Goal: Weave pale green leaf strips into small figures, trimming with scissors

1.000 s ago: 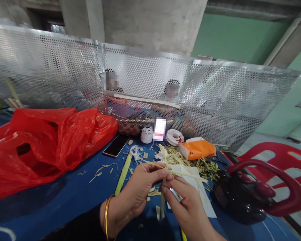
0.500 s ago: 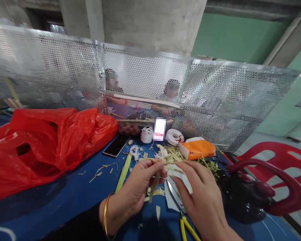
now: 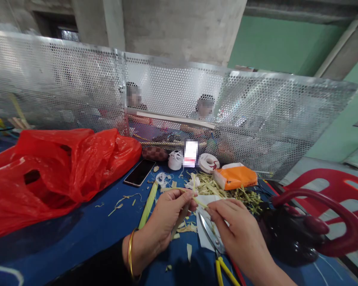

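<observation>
My left hand (image 3: 164, 220) pinches pale yellow-green leaf strips (image 3: 185, 206) above the blue table (image 3: 77, 234); a gold bangle circles its wrist. My right hand (image 3: 235, 230) sits just to the right, thumb and fingertips closed on the end of one thin strip that runs back to the left hand. Scissors with yellow handles (image 3: 213, 246) lie on the table under the right hand, on a white sheet (image 3: 202, 238). A long green leaf blade (image 3: 148, 204) lies left of the hands.
A red plastic bag (image 3: 47, 174) fills the left side. A phone (image 3: 139, 172), white tape rolls (image 3: 175, 160), an orange pouch (image 3: 235, 176) and a heap of leaf scraps (image 3: 241, 194) lie behind. A dark kettle (image 3: 289, 234) stands right. Two people sit behind a perforated metal screen (image 3: 256, 119).
My right hand let go of the bundle at the left hand, swung out to the right and now pinches one thin strip. The scissors beneath it came into view.
</observation>
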Available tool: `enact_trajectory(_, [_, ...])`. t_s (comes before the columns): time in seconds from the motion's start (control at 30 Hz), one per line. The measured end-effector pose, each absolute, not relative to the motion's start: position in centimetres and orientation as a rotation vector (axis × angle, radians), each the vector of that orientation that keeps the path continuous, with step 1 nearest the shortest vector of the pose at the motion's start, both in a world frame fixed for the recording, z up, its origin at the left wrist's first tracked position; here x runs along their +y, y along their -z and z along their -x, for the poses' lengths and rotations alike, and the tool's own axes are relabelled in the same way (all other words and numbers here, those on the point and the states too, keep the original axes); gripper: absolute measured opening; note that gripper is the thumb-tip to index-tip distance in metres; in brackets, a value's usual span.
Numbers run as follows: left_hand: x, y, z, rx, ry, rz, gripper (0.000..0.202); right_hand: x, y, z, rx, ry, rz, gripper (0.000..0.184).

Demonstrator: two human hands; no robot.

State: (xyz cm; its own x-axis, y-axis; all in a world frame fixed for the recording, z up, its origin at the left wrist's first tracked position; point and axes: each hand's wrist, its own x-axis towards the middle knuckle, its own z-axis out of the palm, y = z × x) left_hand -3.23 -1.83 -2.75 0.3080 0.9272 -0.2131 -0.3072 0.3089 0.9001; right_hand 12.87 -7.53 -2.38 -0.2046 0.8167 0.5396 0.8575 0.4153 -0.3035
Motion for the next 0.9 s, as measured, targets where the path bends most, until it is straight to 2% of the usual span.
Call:
enact_trajectory(0.17, [-1.7,2.4,3.7,0.836,-0.938,-0.816,0.029,-6.8,1.9,-14.5,-1.940,0.290,1.470,0.018])
enact_trajectory(0.27, [-1.8,2.4,3.6,0.835,-0.934,-0.865,0.026,-6.6,1.8,-14.9,-1.958,0.303,1.482,0.018])
enact_trajectory(0.4, [-2.2,2.2,3.2,0.839,-0.942,-0.976,0.020,-6.5,2.1,-14.4,-1.908,0.030,1.455,0.020])
enact_trajectory(0.53, [-2.7,2.4,3.0,0.779,-0.914,-1.179,0.013,-6.3,2.5,-13.5,-1.634,-0.501,1.365,0.022])
enact_trajectory(0.67, [-3.1,3.0,2.9,0.786,-0.879,-1.420,0.016,-6.1,2.8,-13.1,-1.289,-0.940,1.291,0.020])
enact_trajectory(0.73, [-3.1,3.2,2.8,0.812,-0.869,-1.486,0.016,-6.1,2.9,-13.0,-1.202,-0.985,1.263,0.020])
enact_trajectory(0.9, [-3.1,3.3,2.7,0.786,-0.864,-1.401,0.008,-6.2,3.1,-12.9,-1.284,-0.825,1.284,0.020])
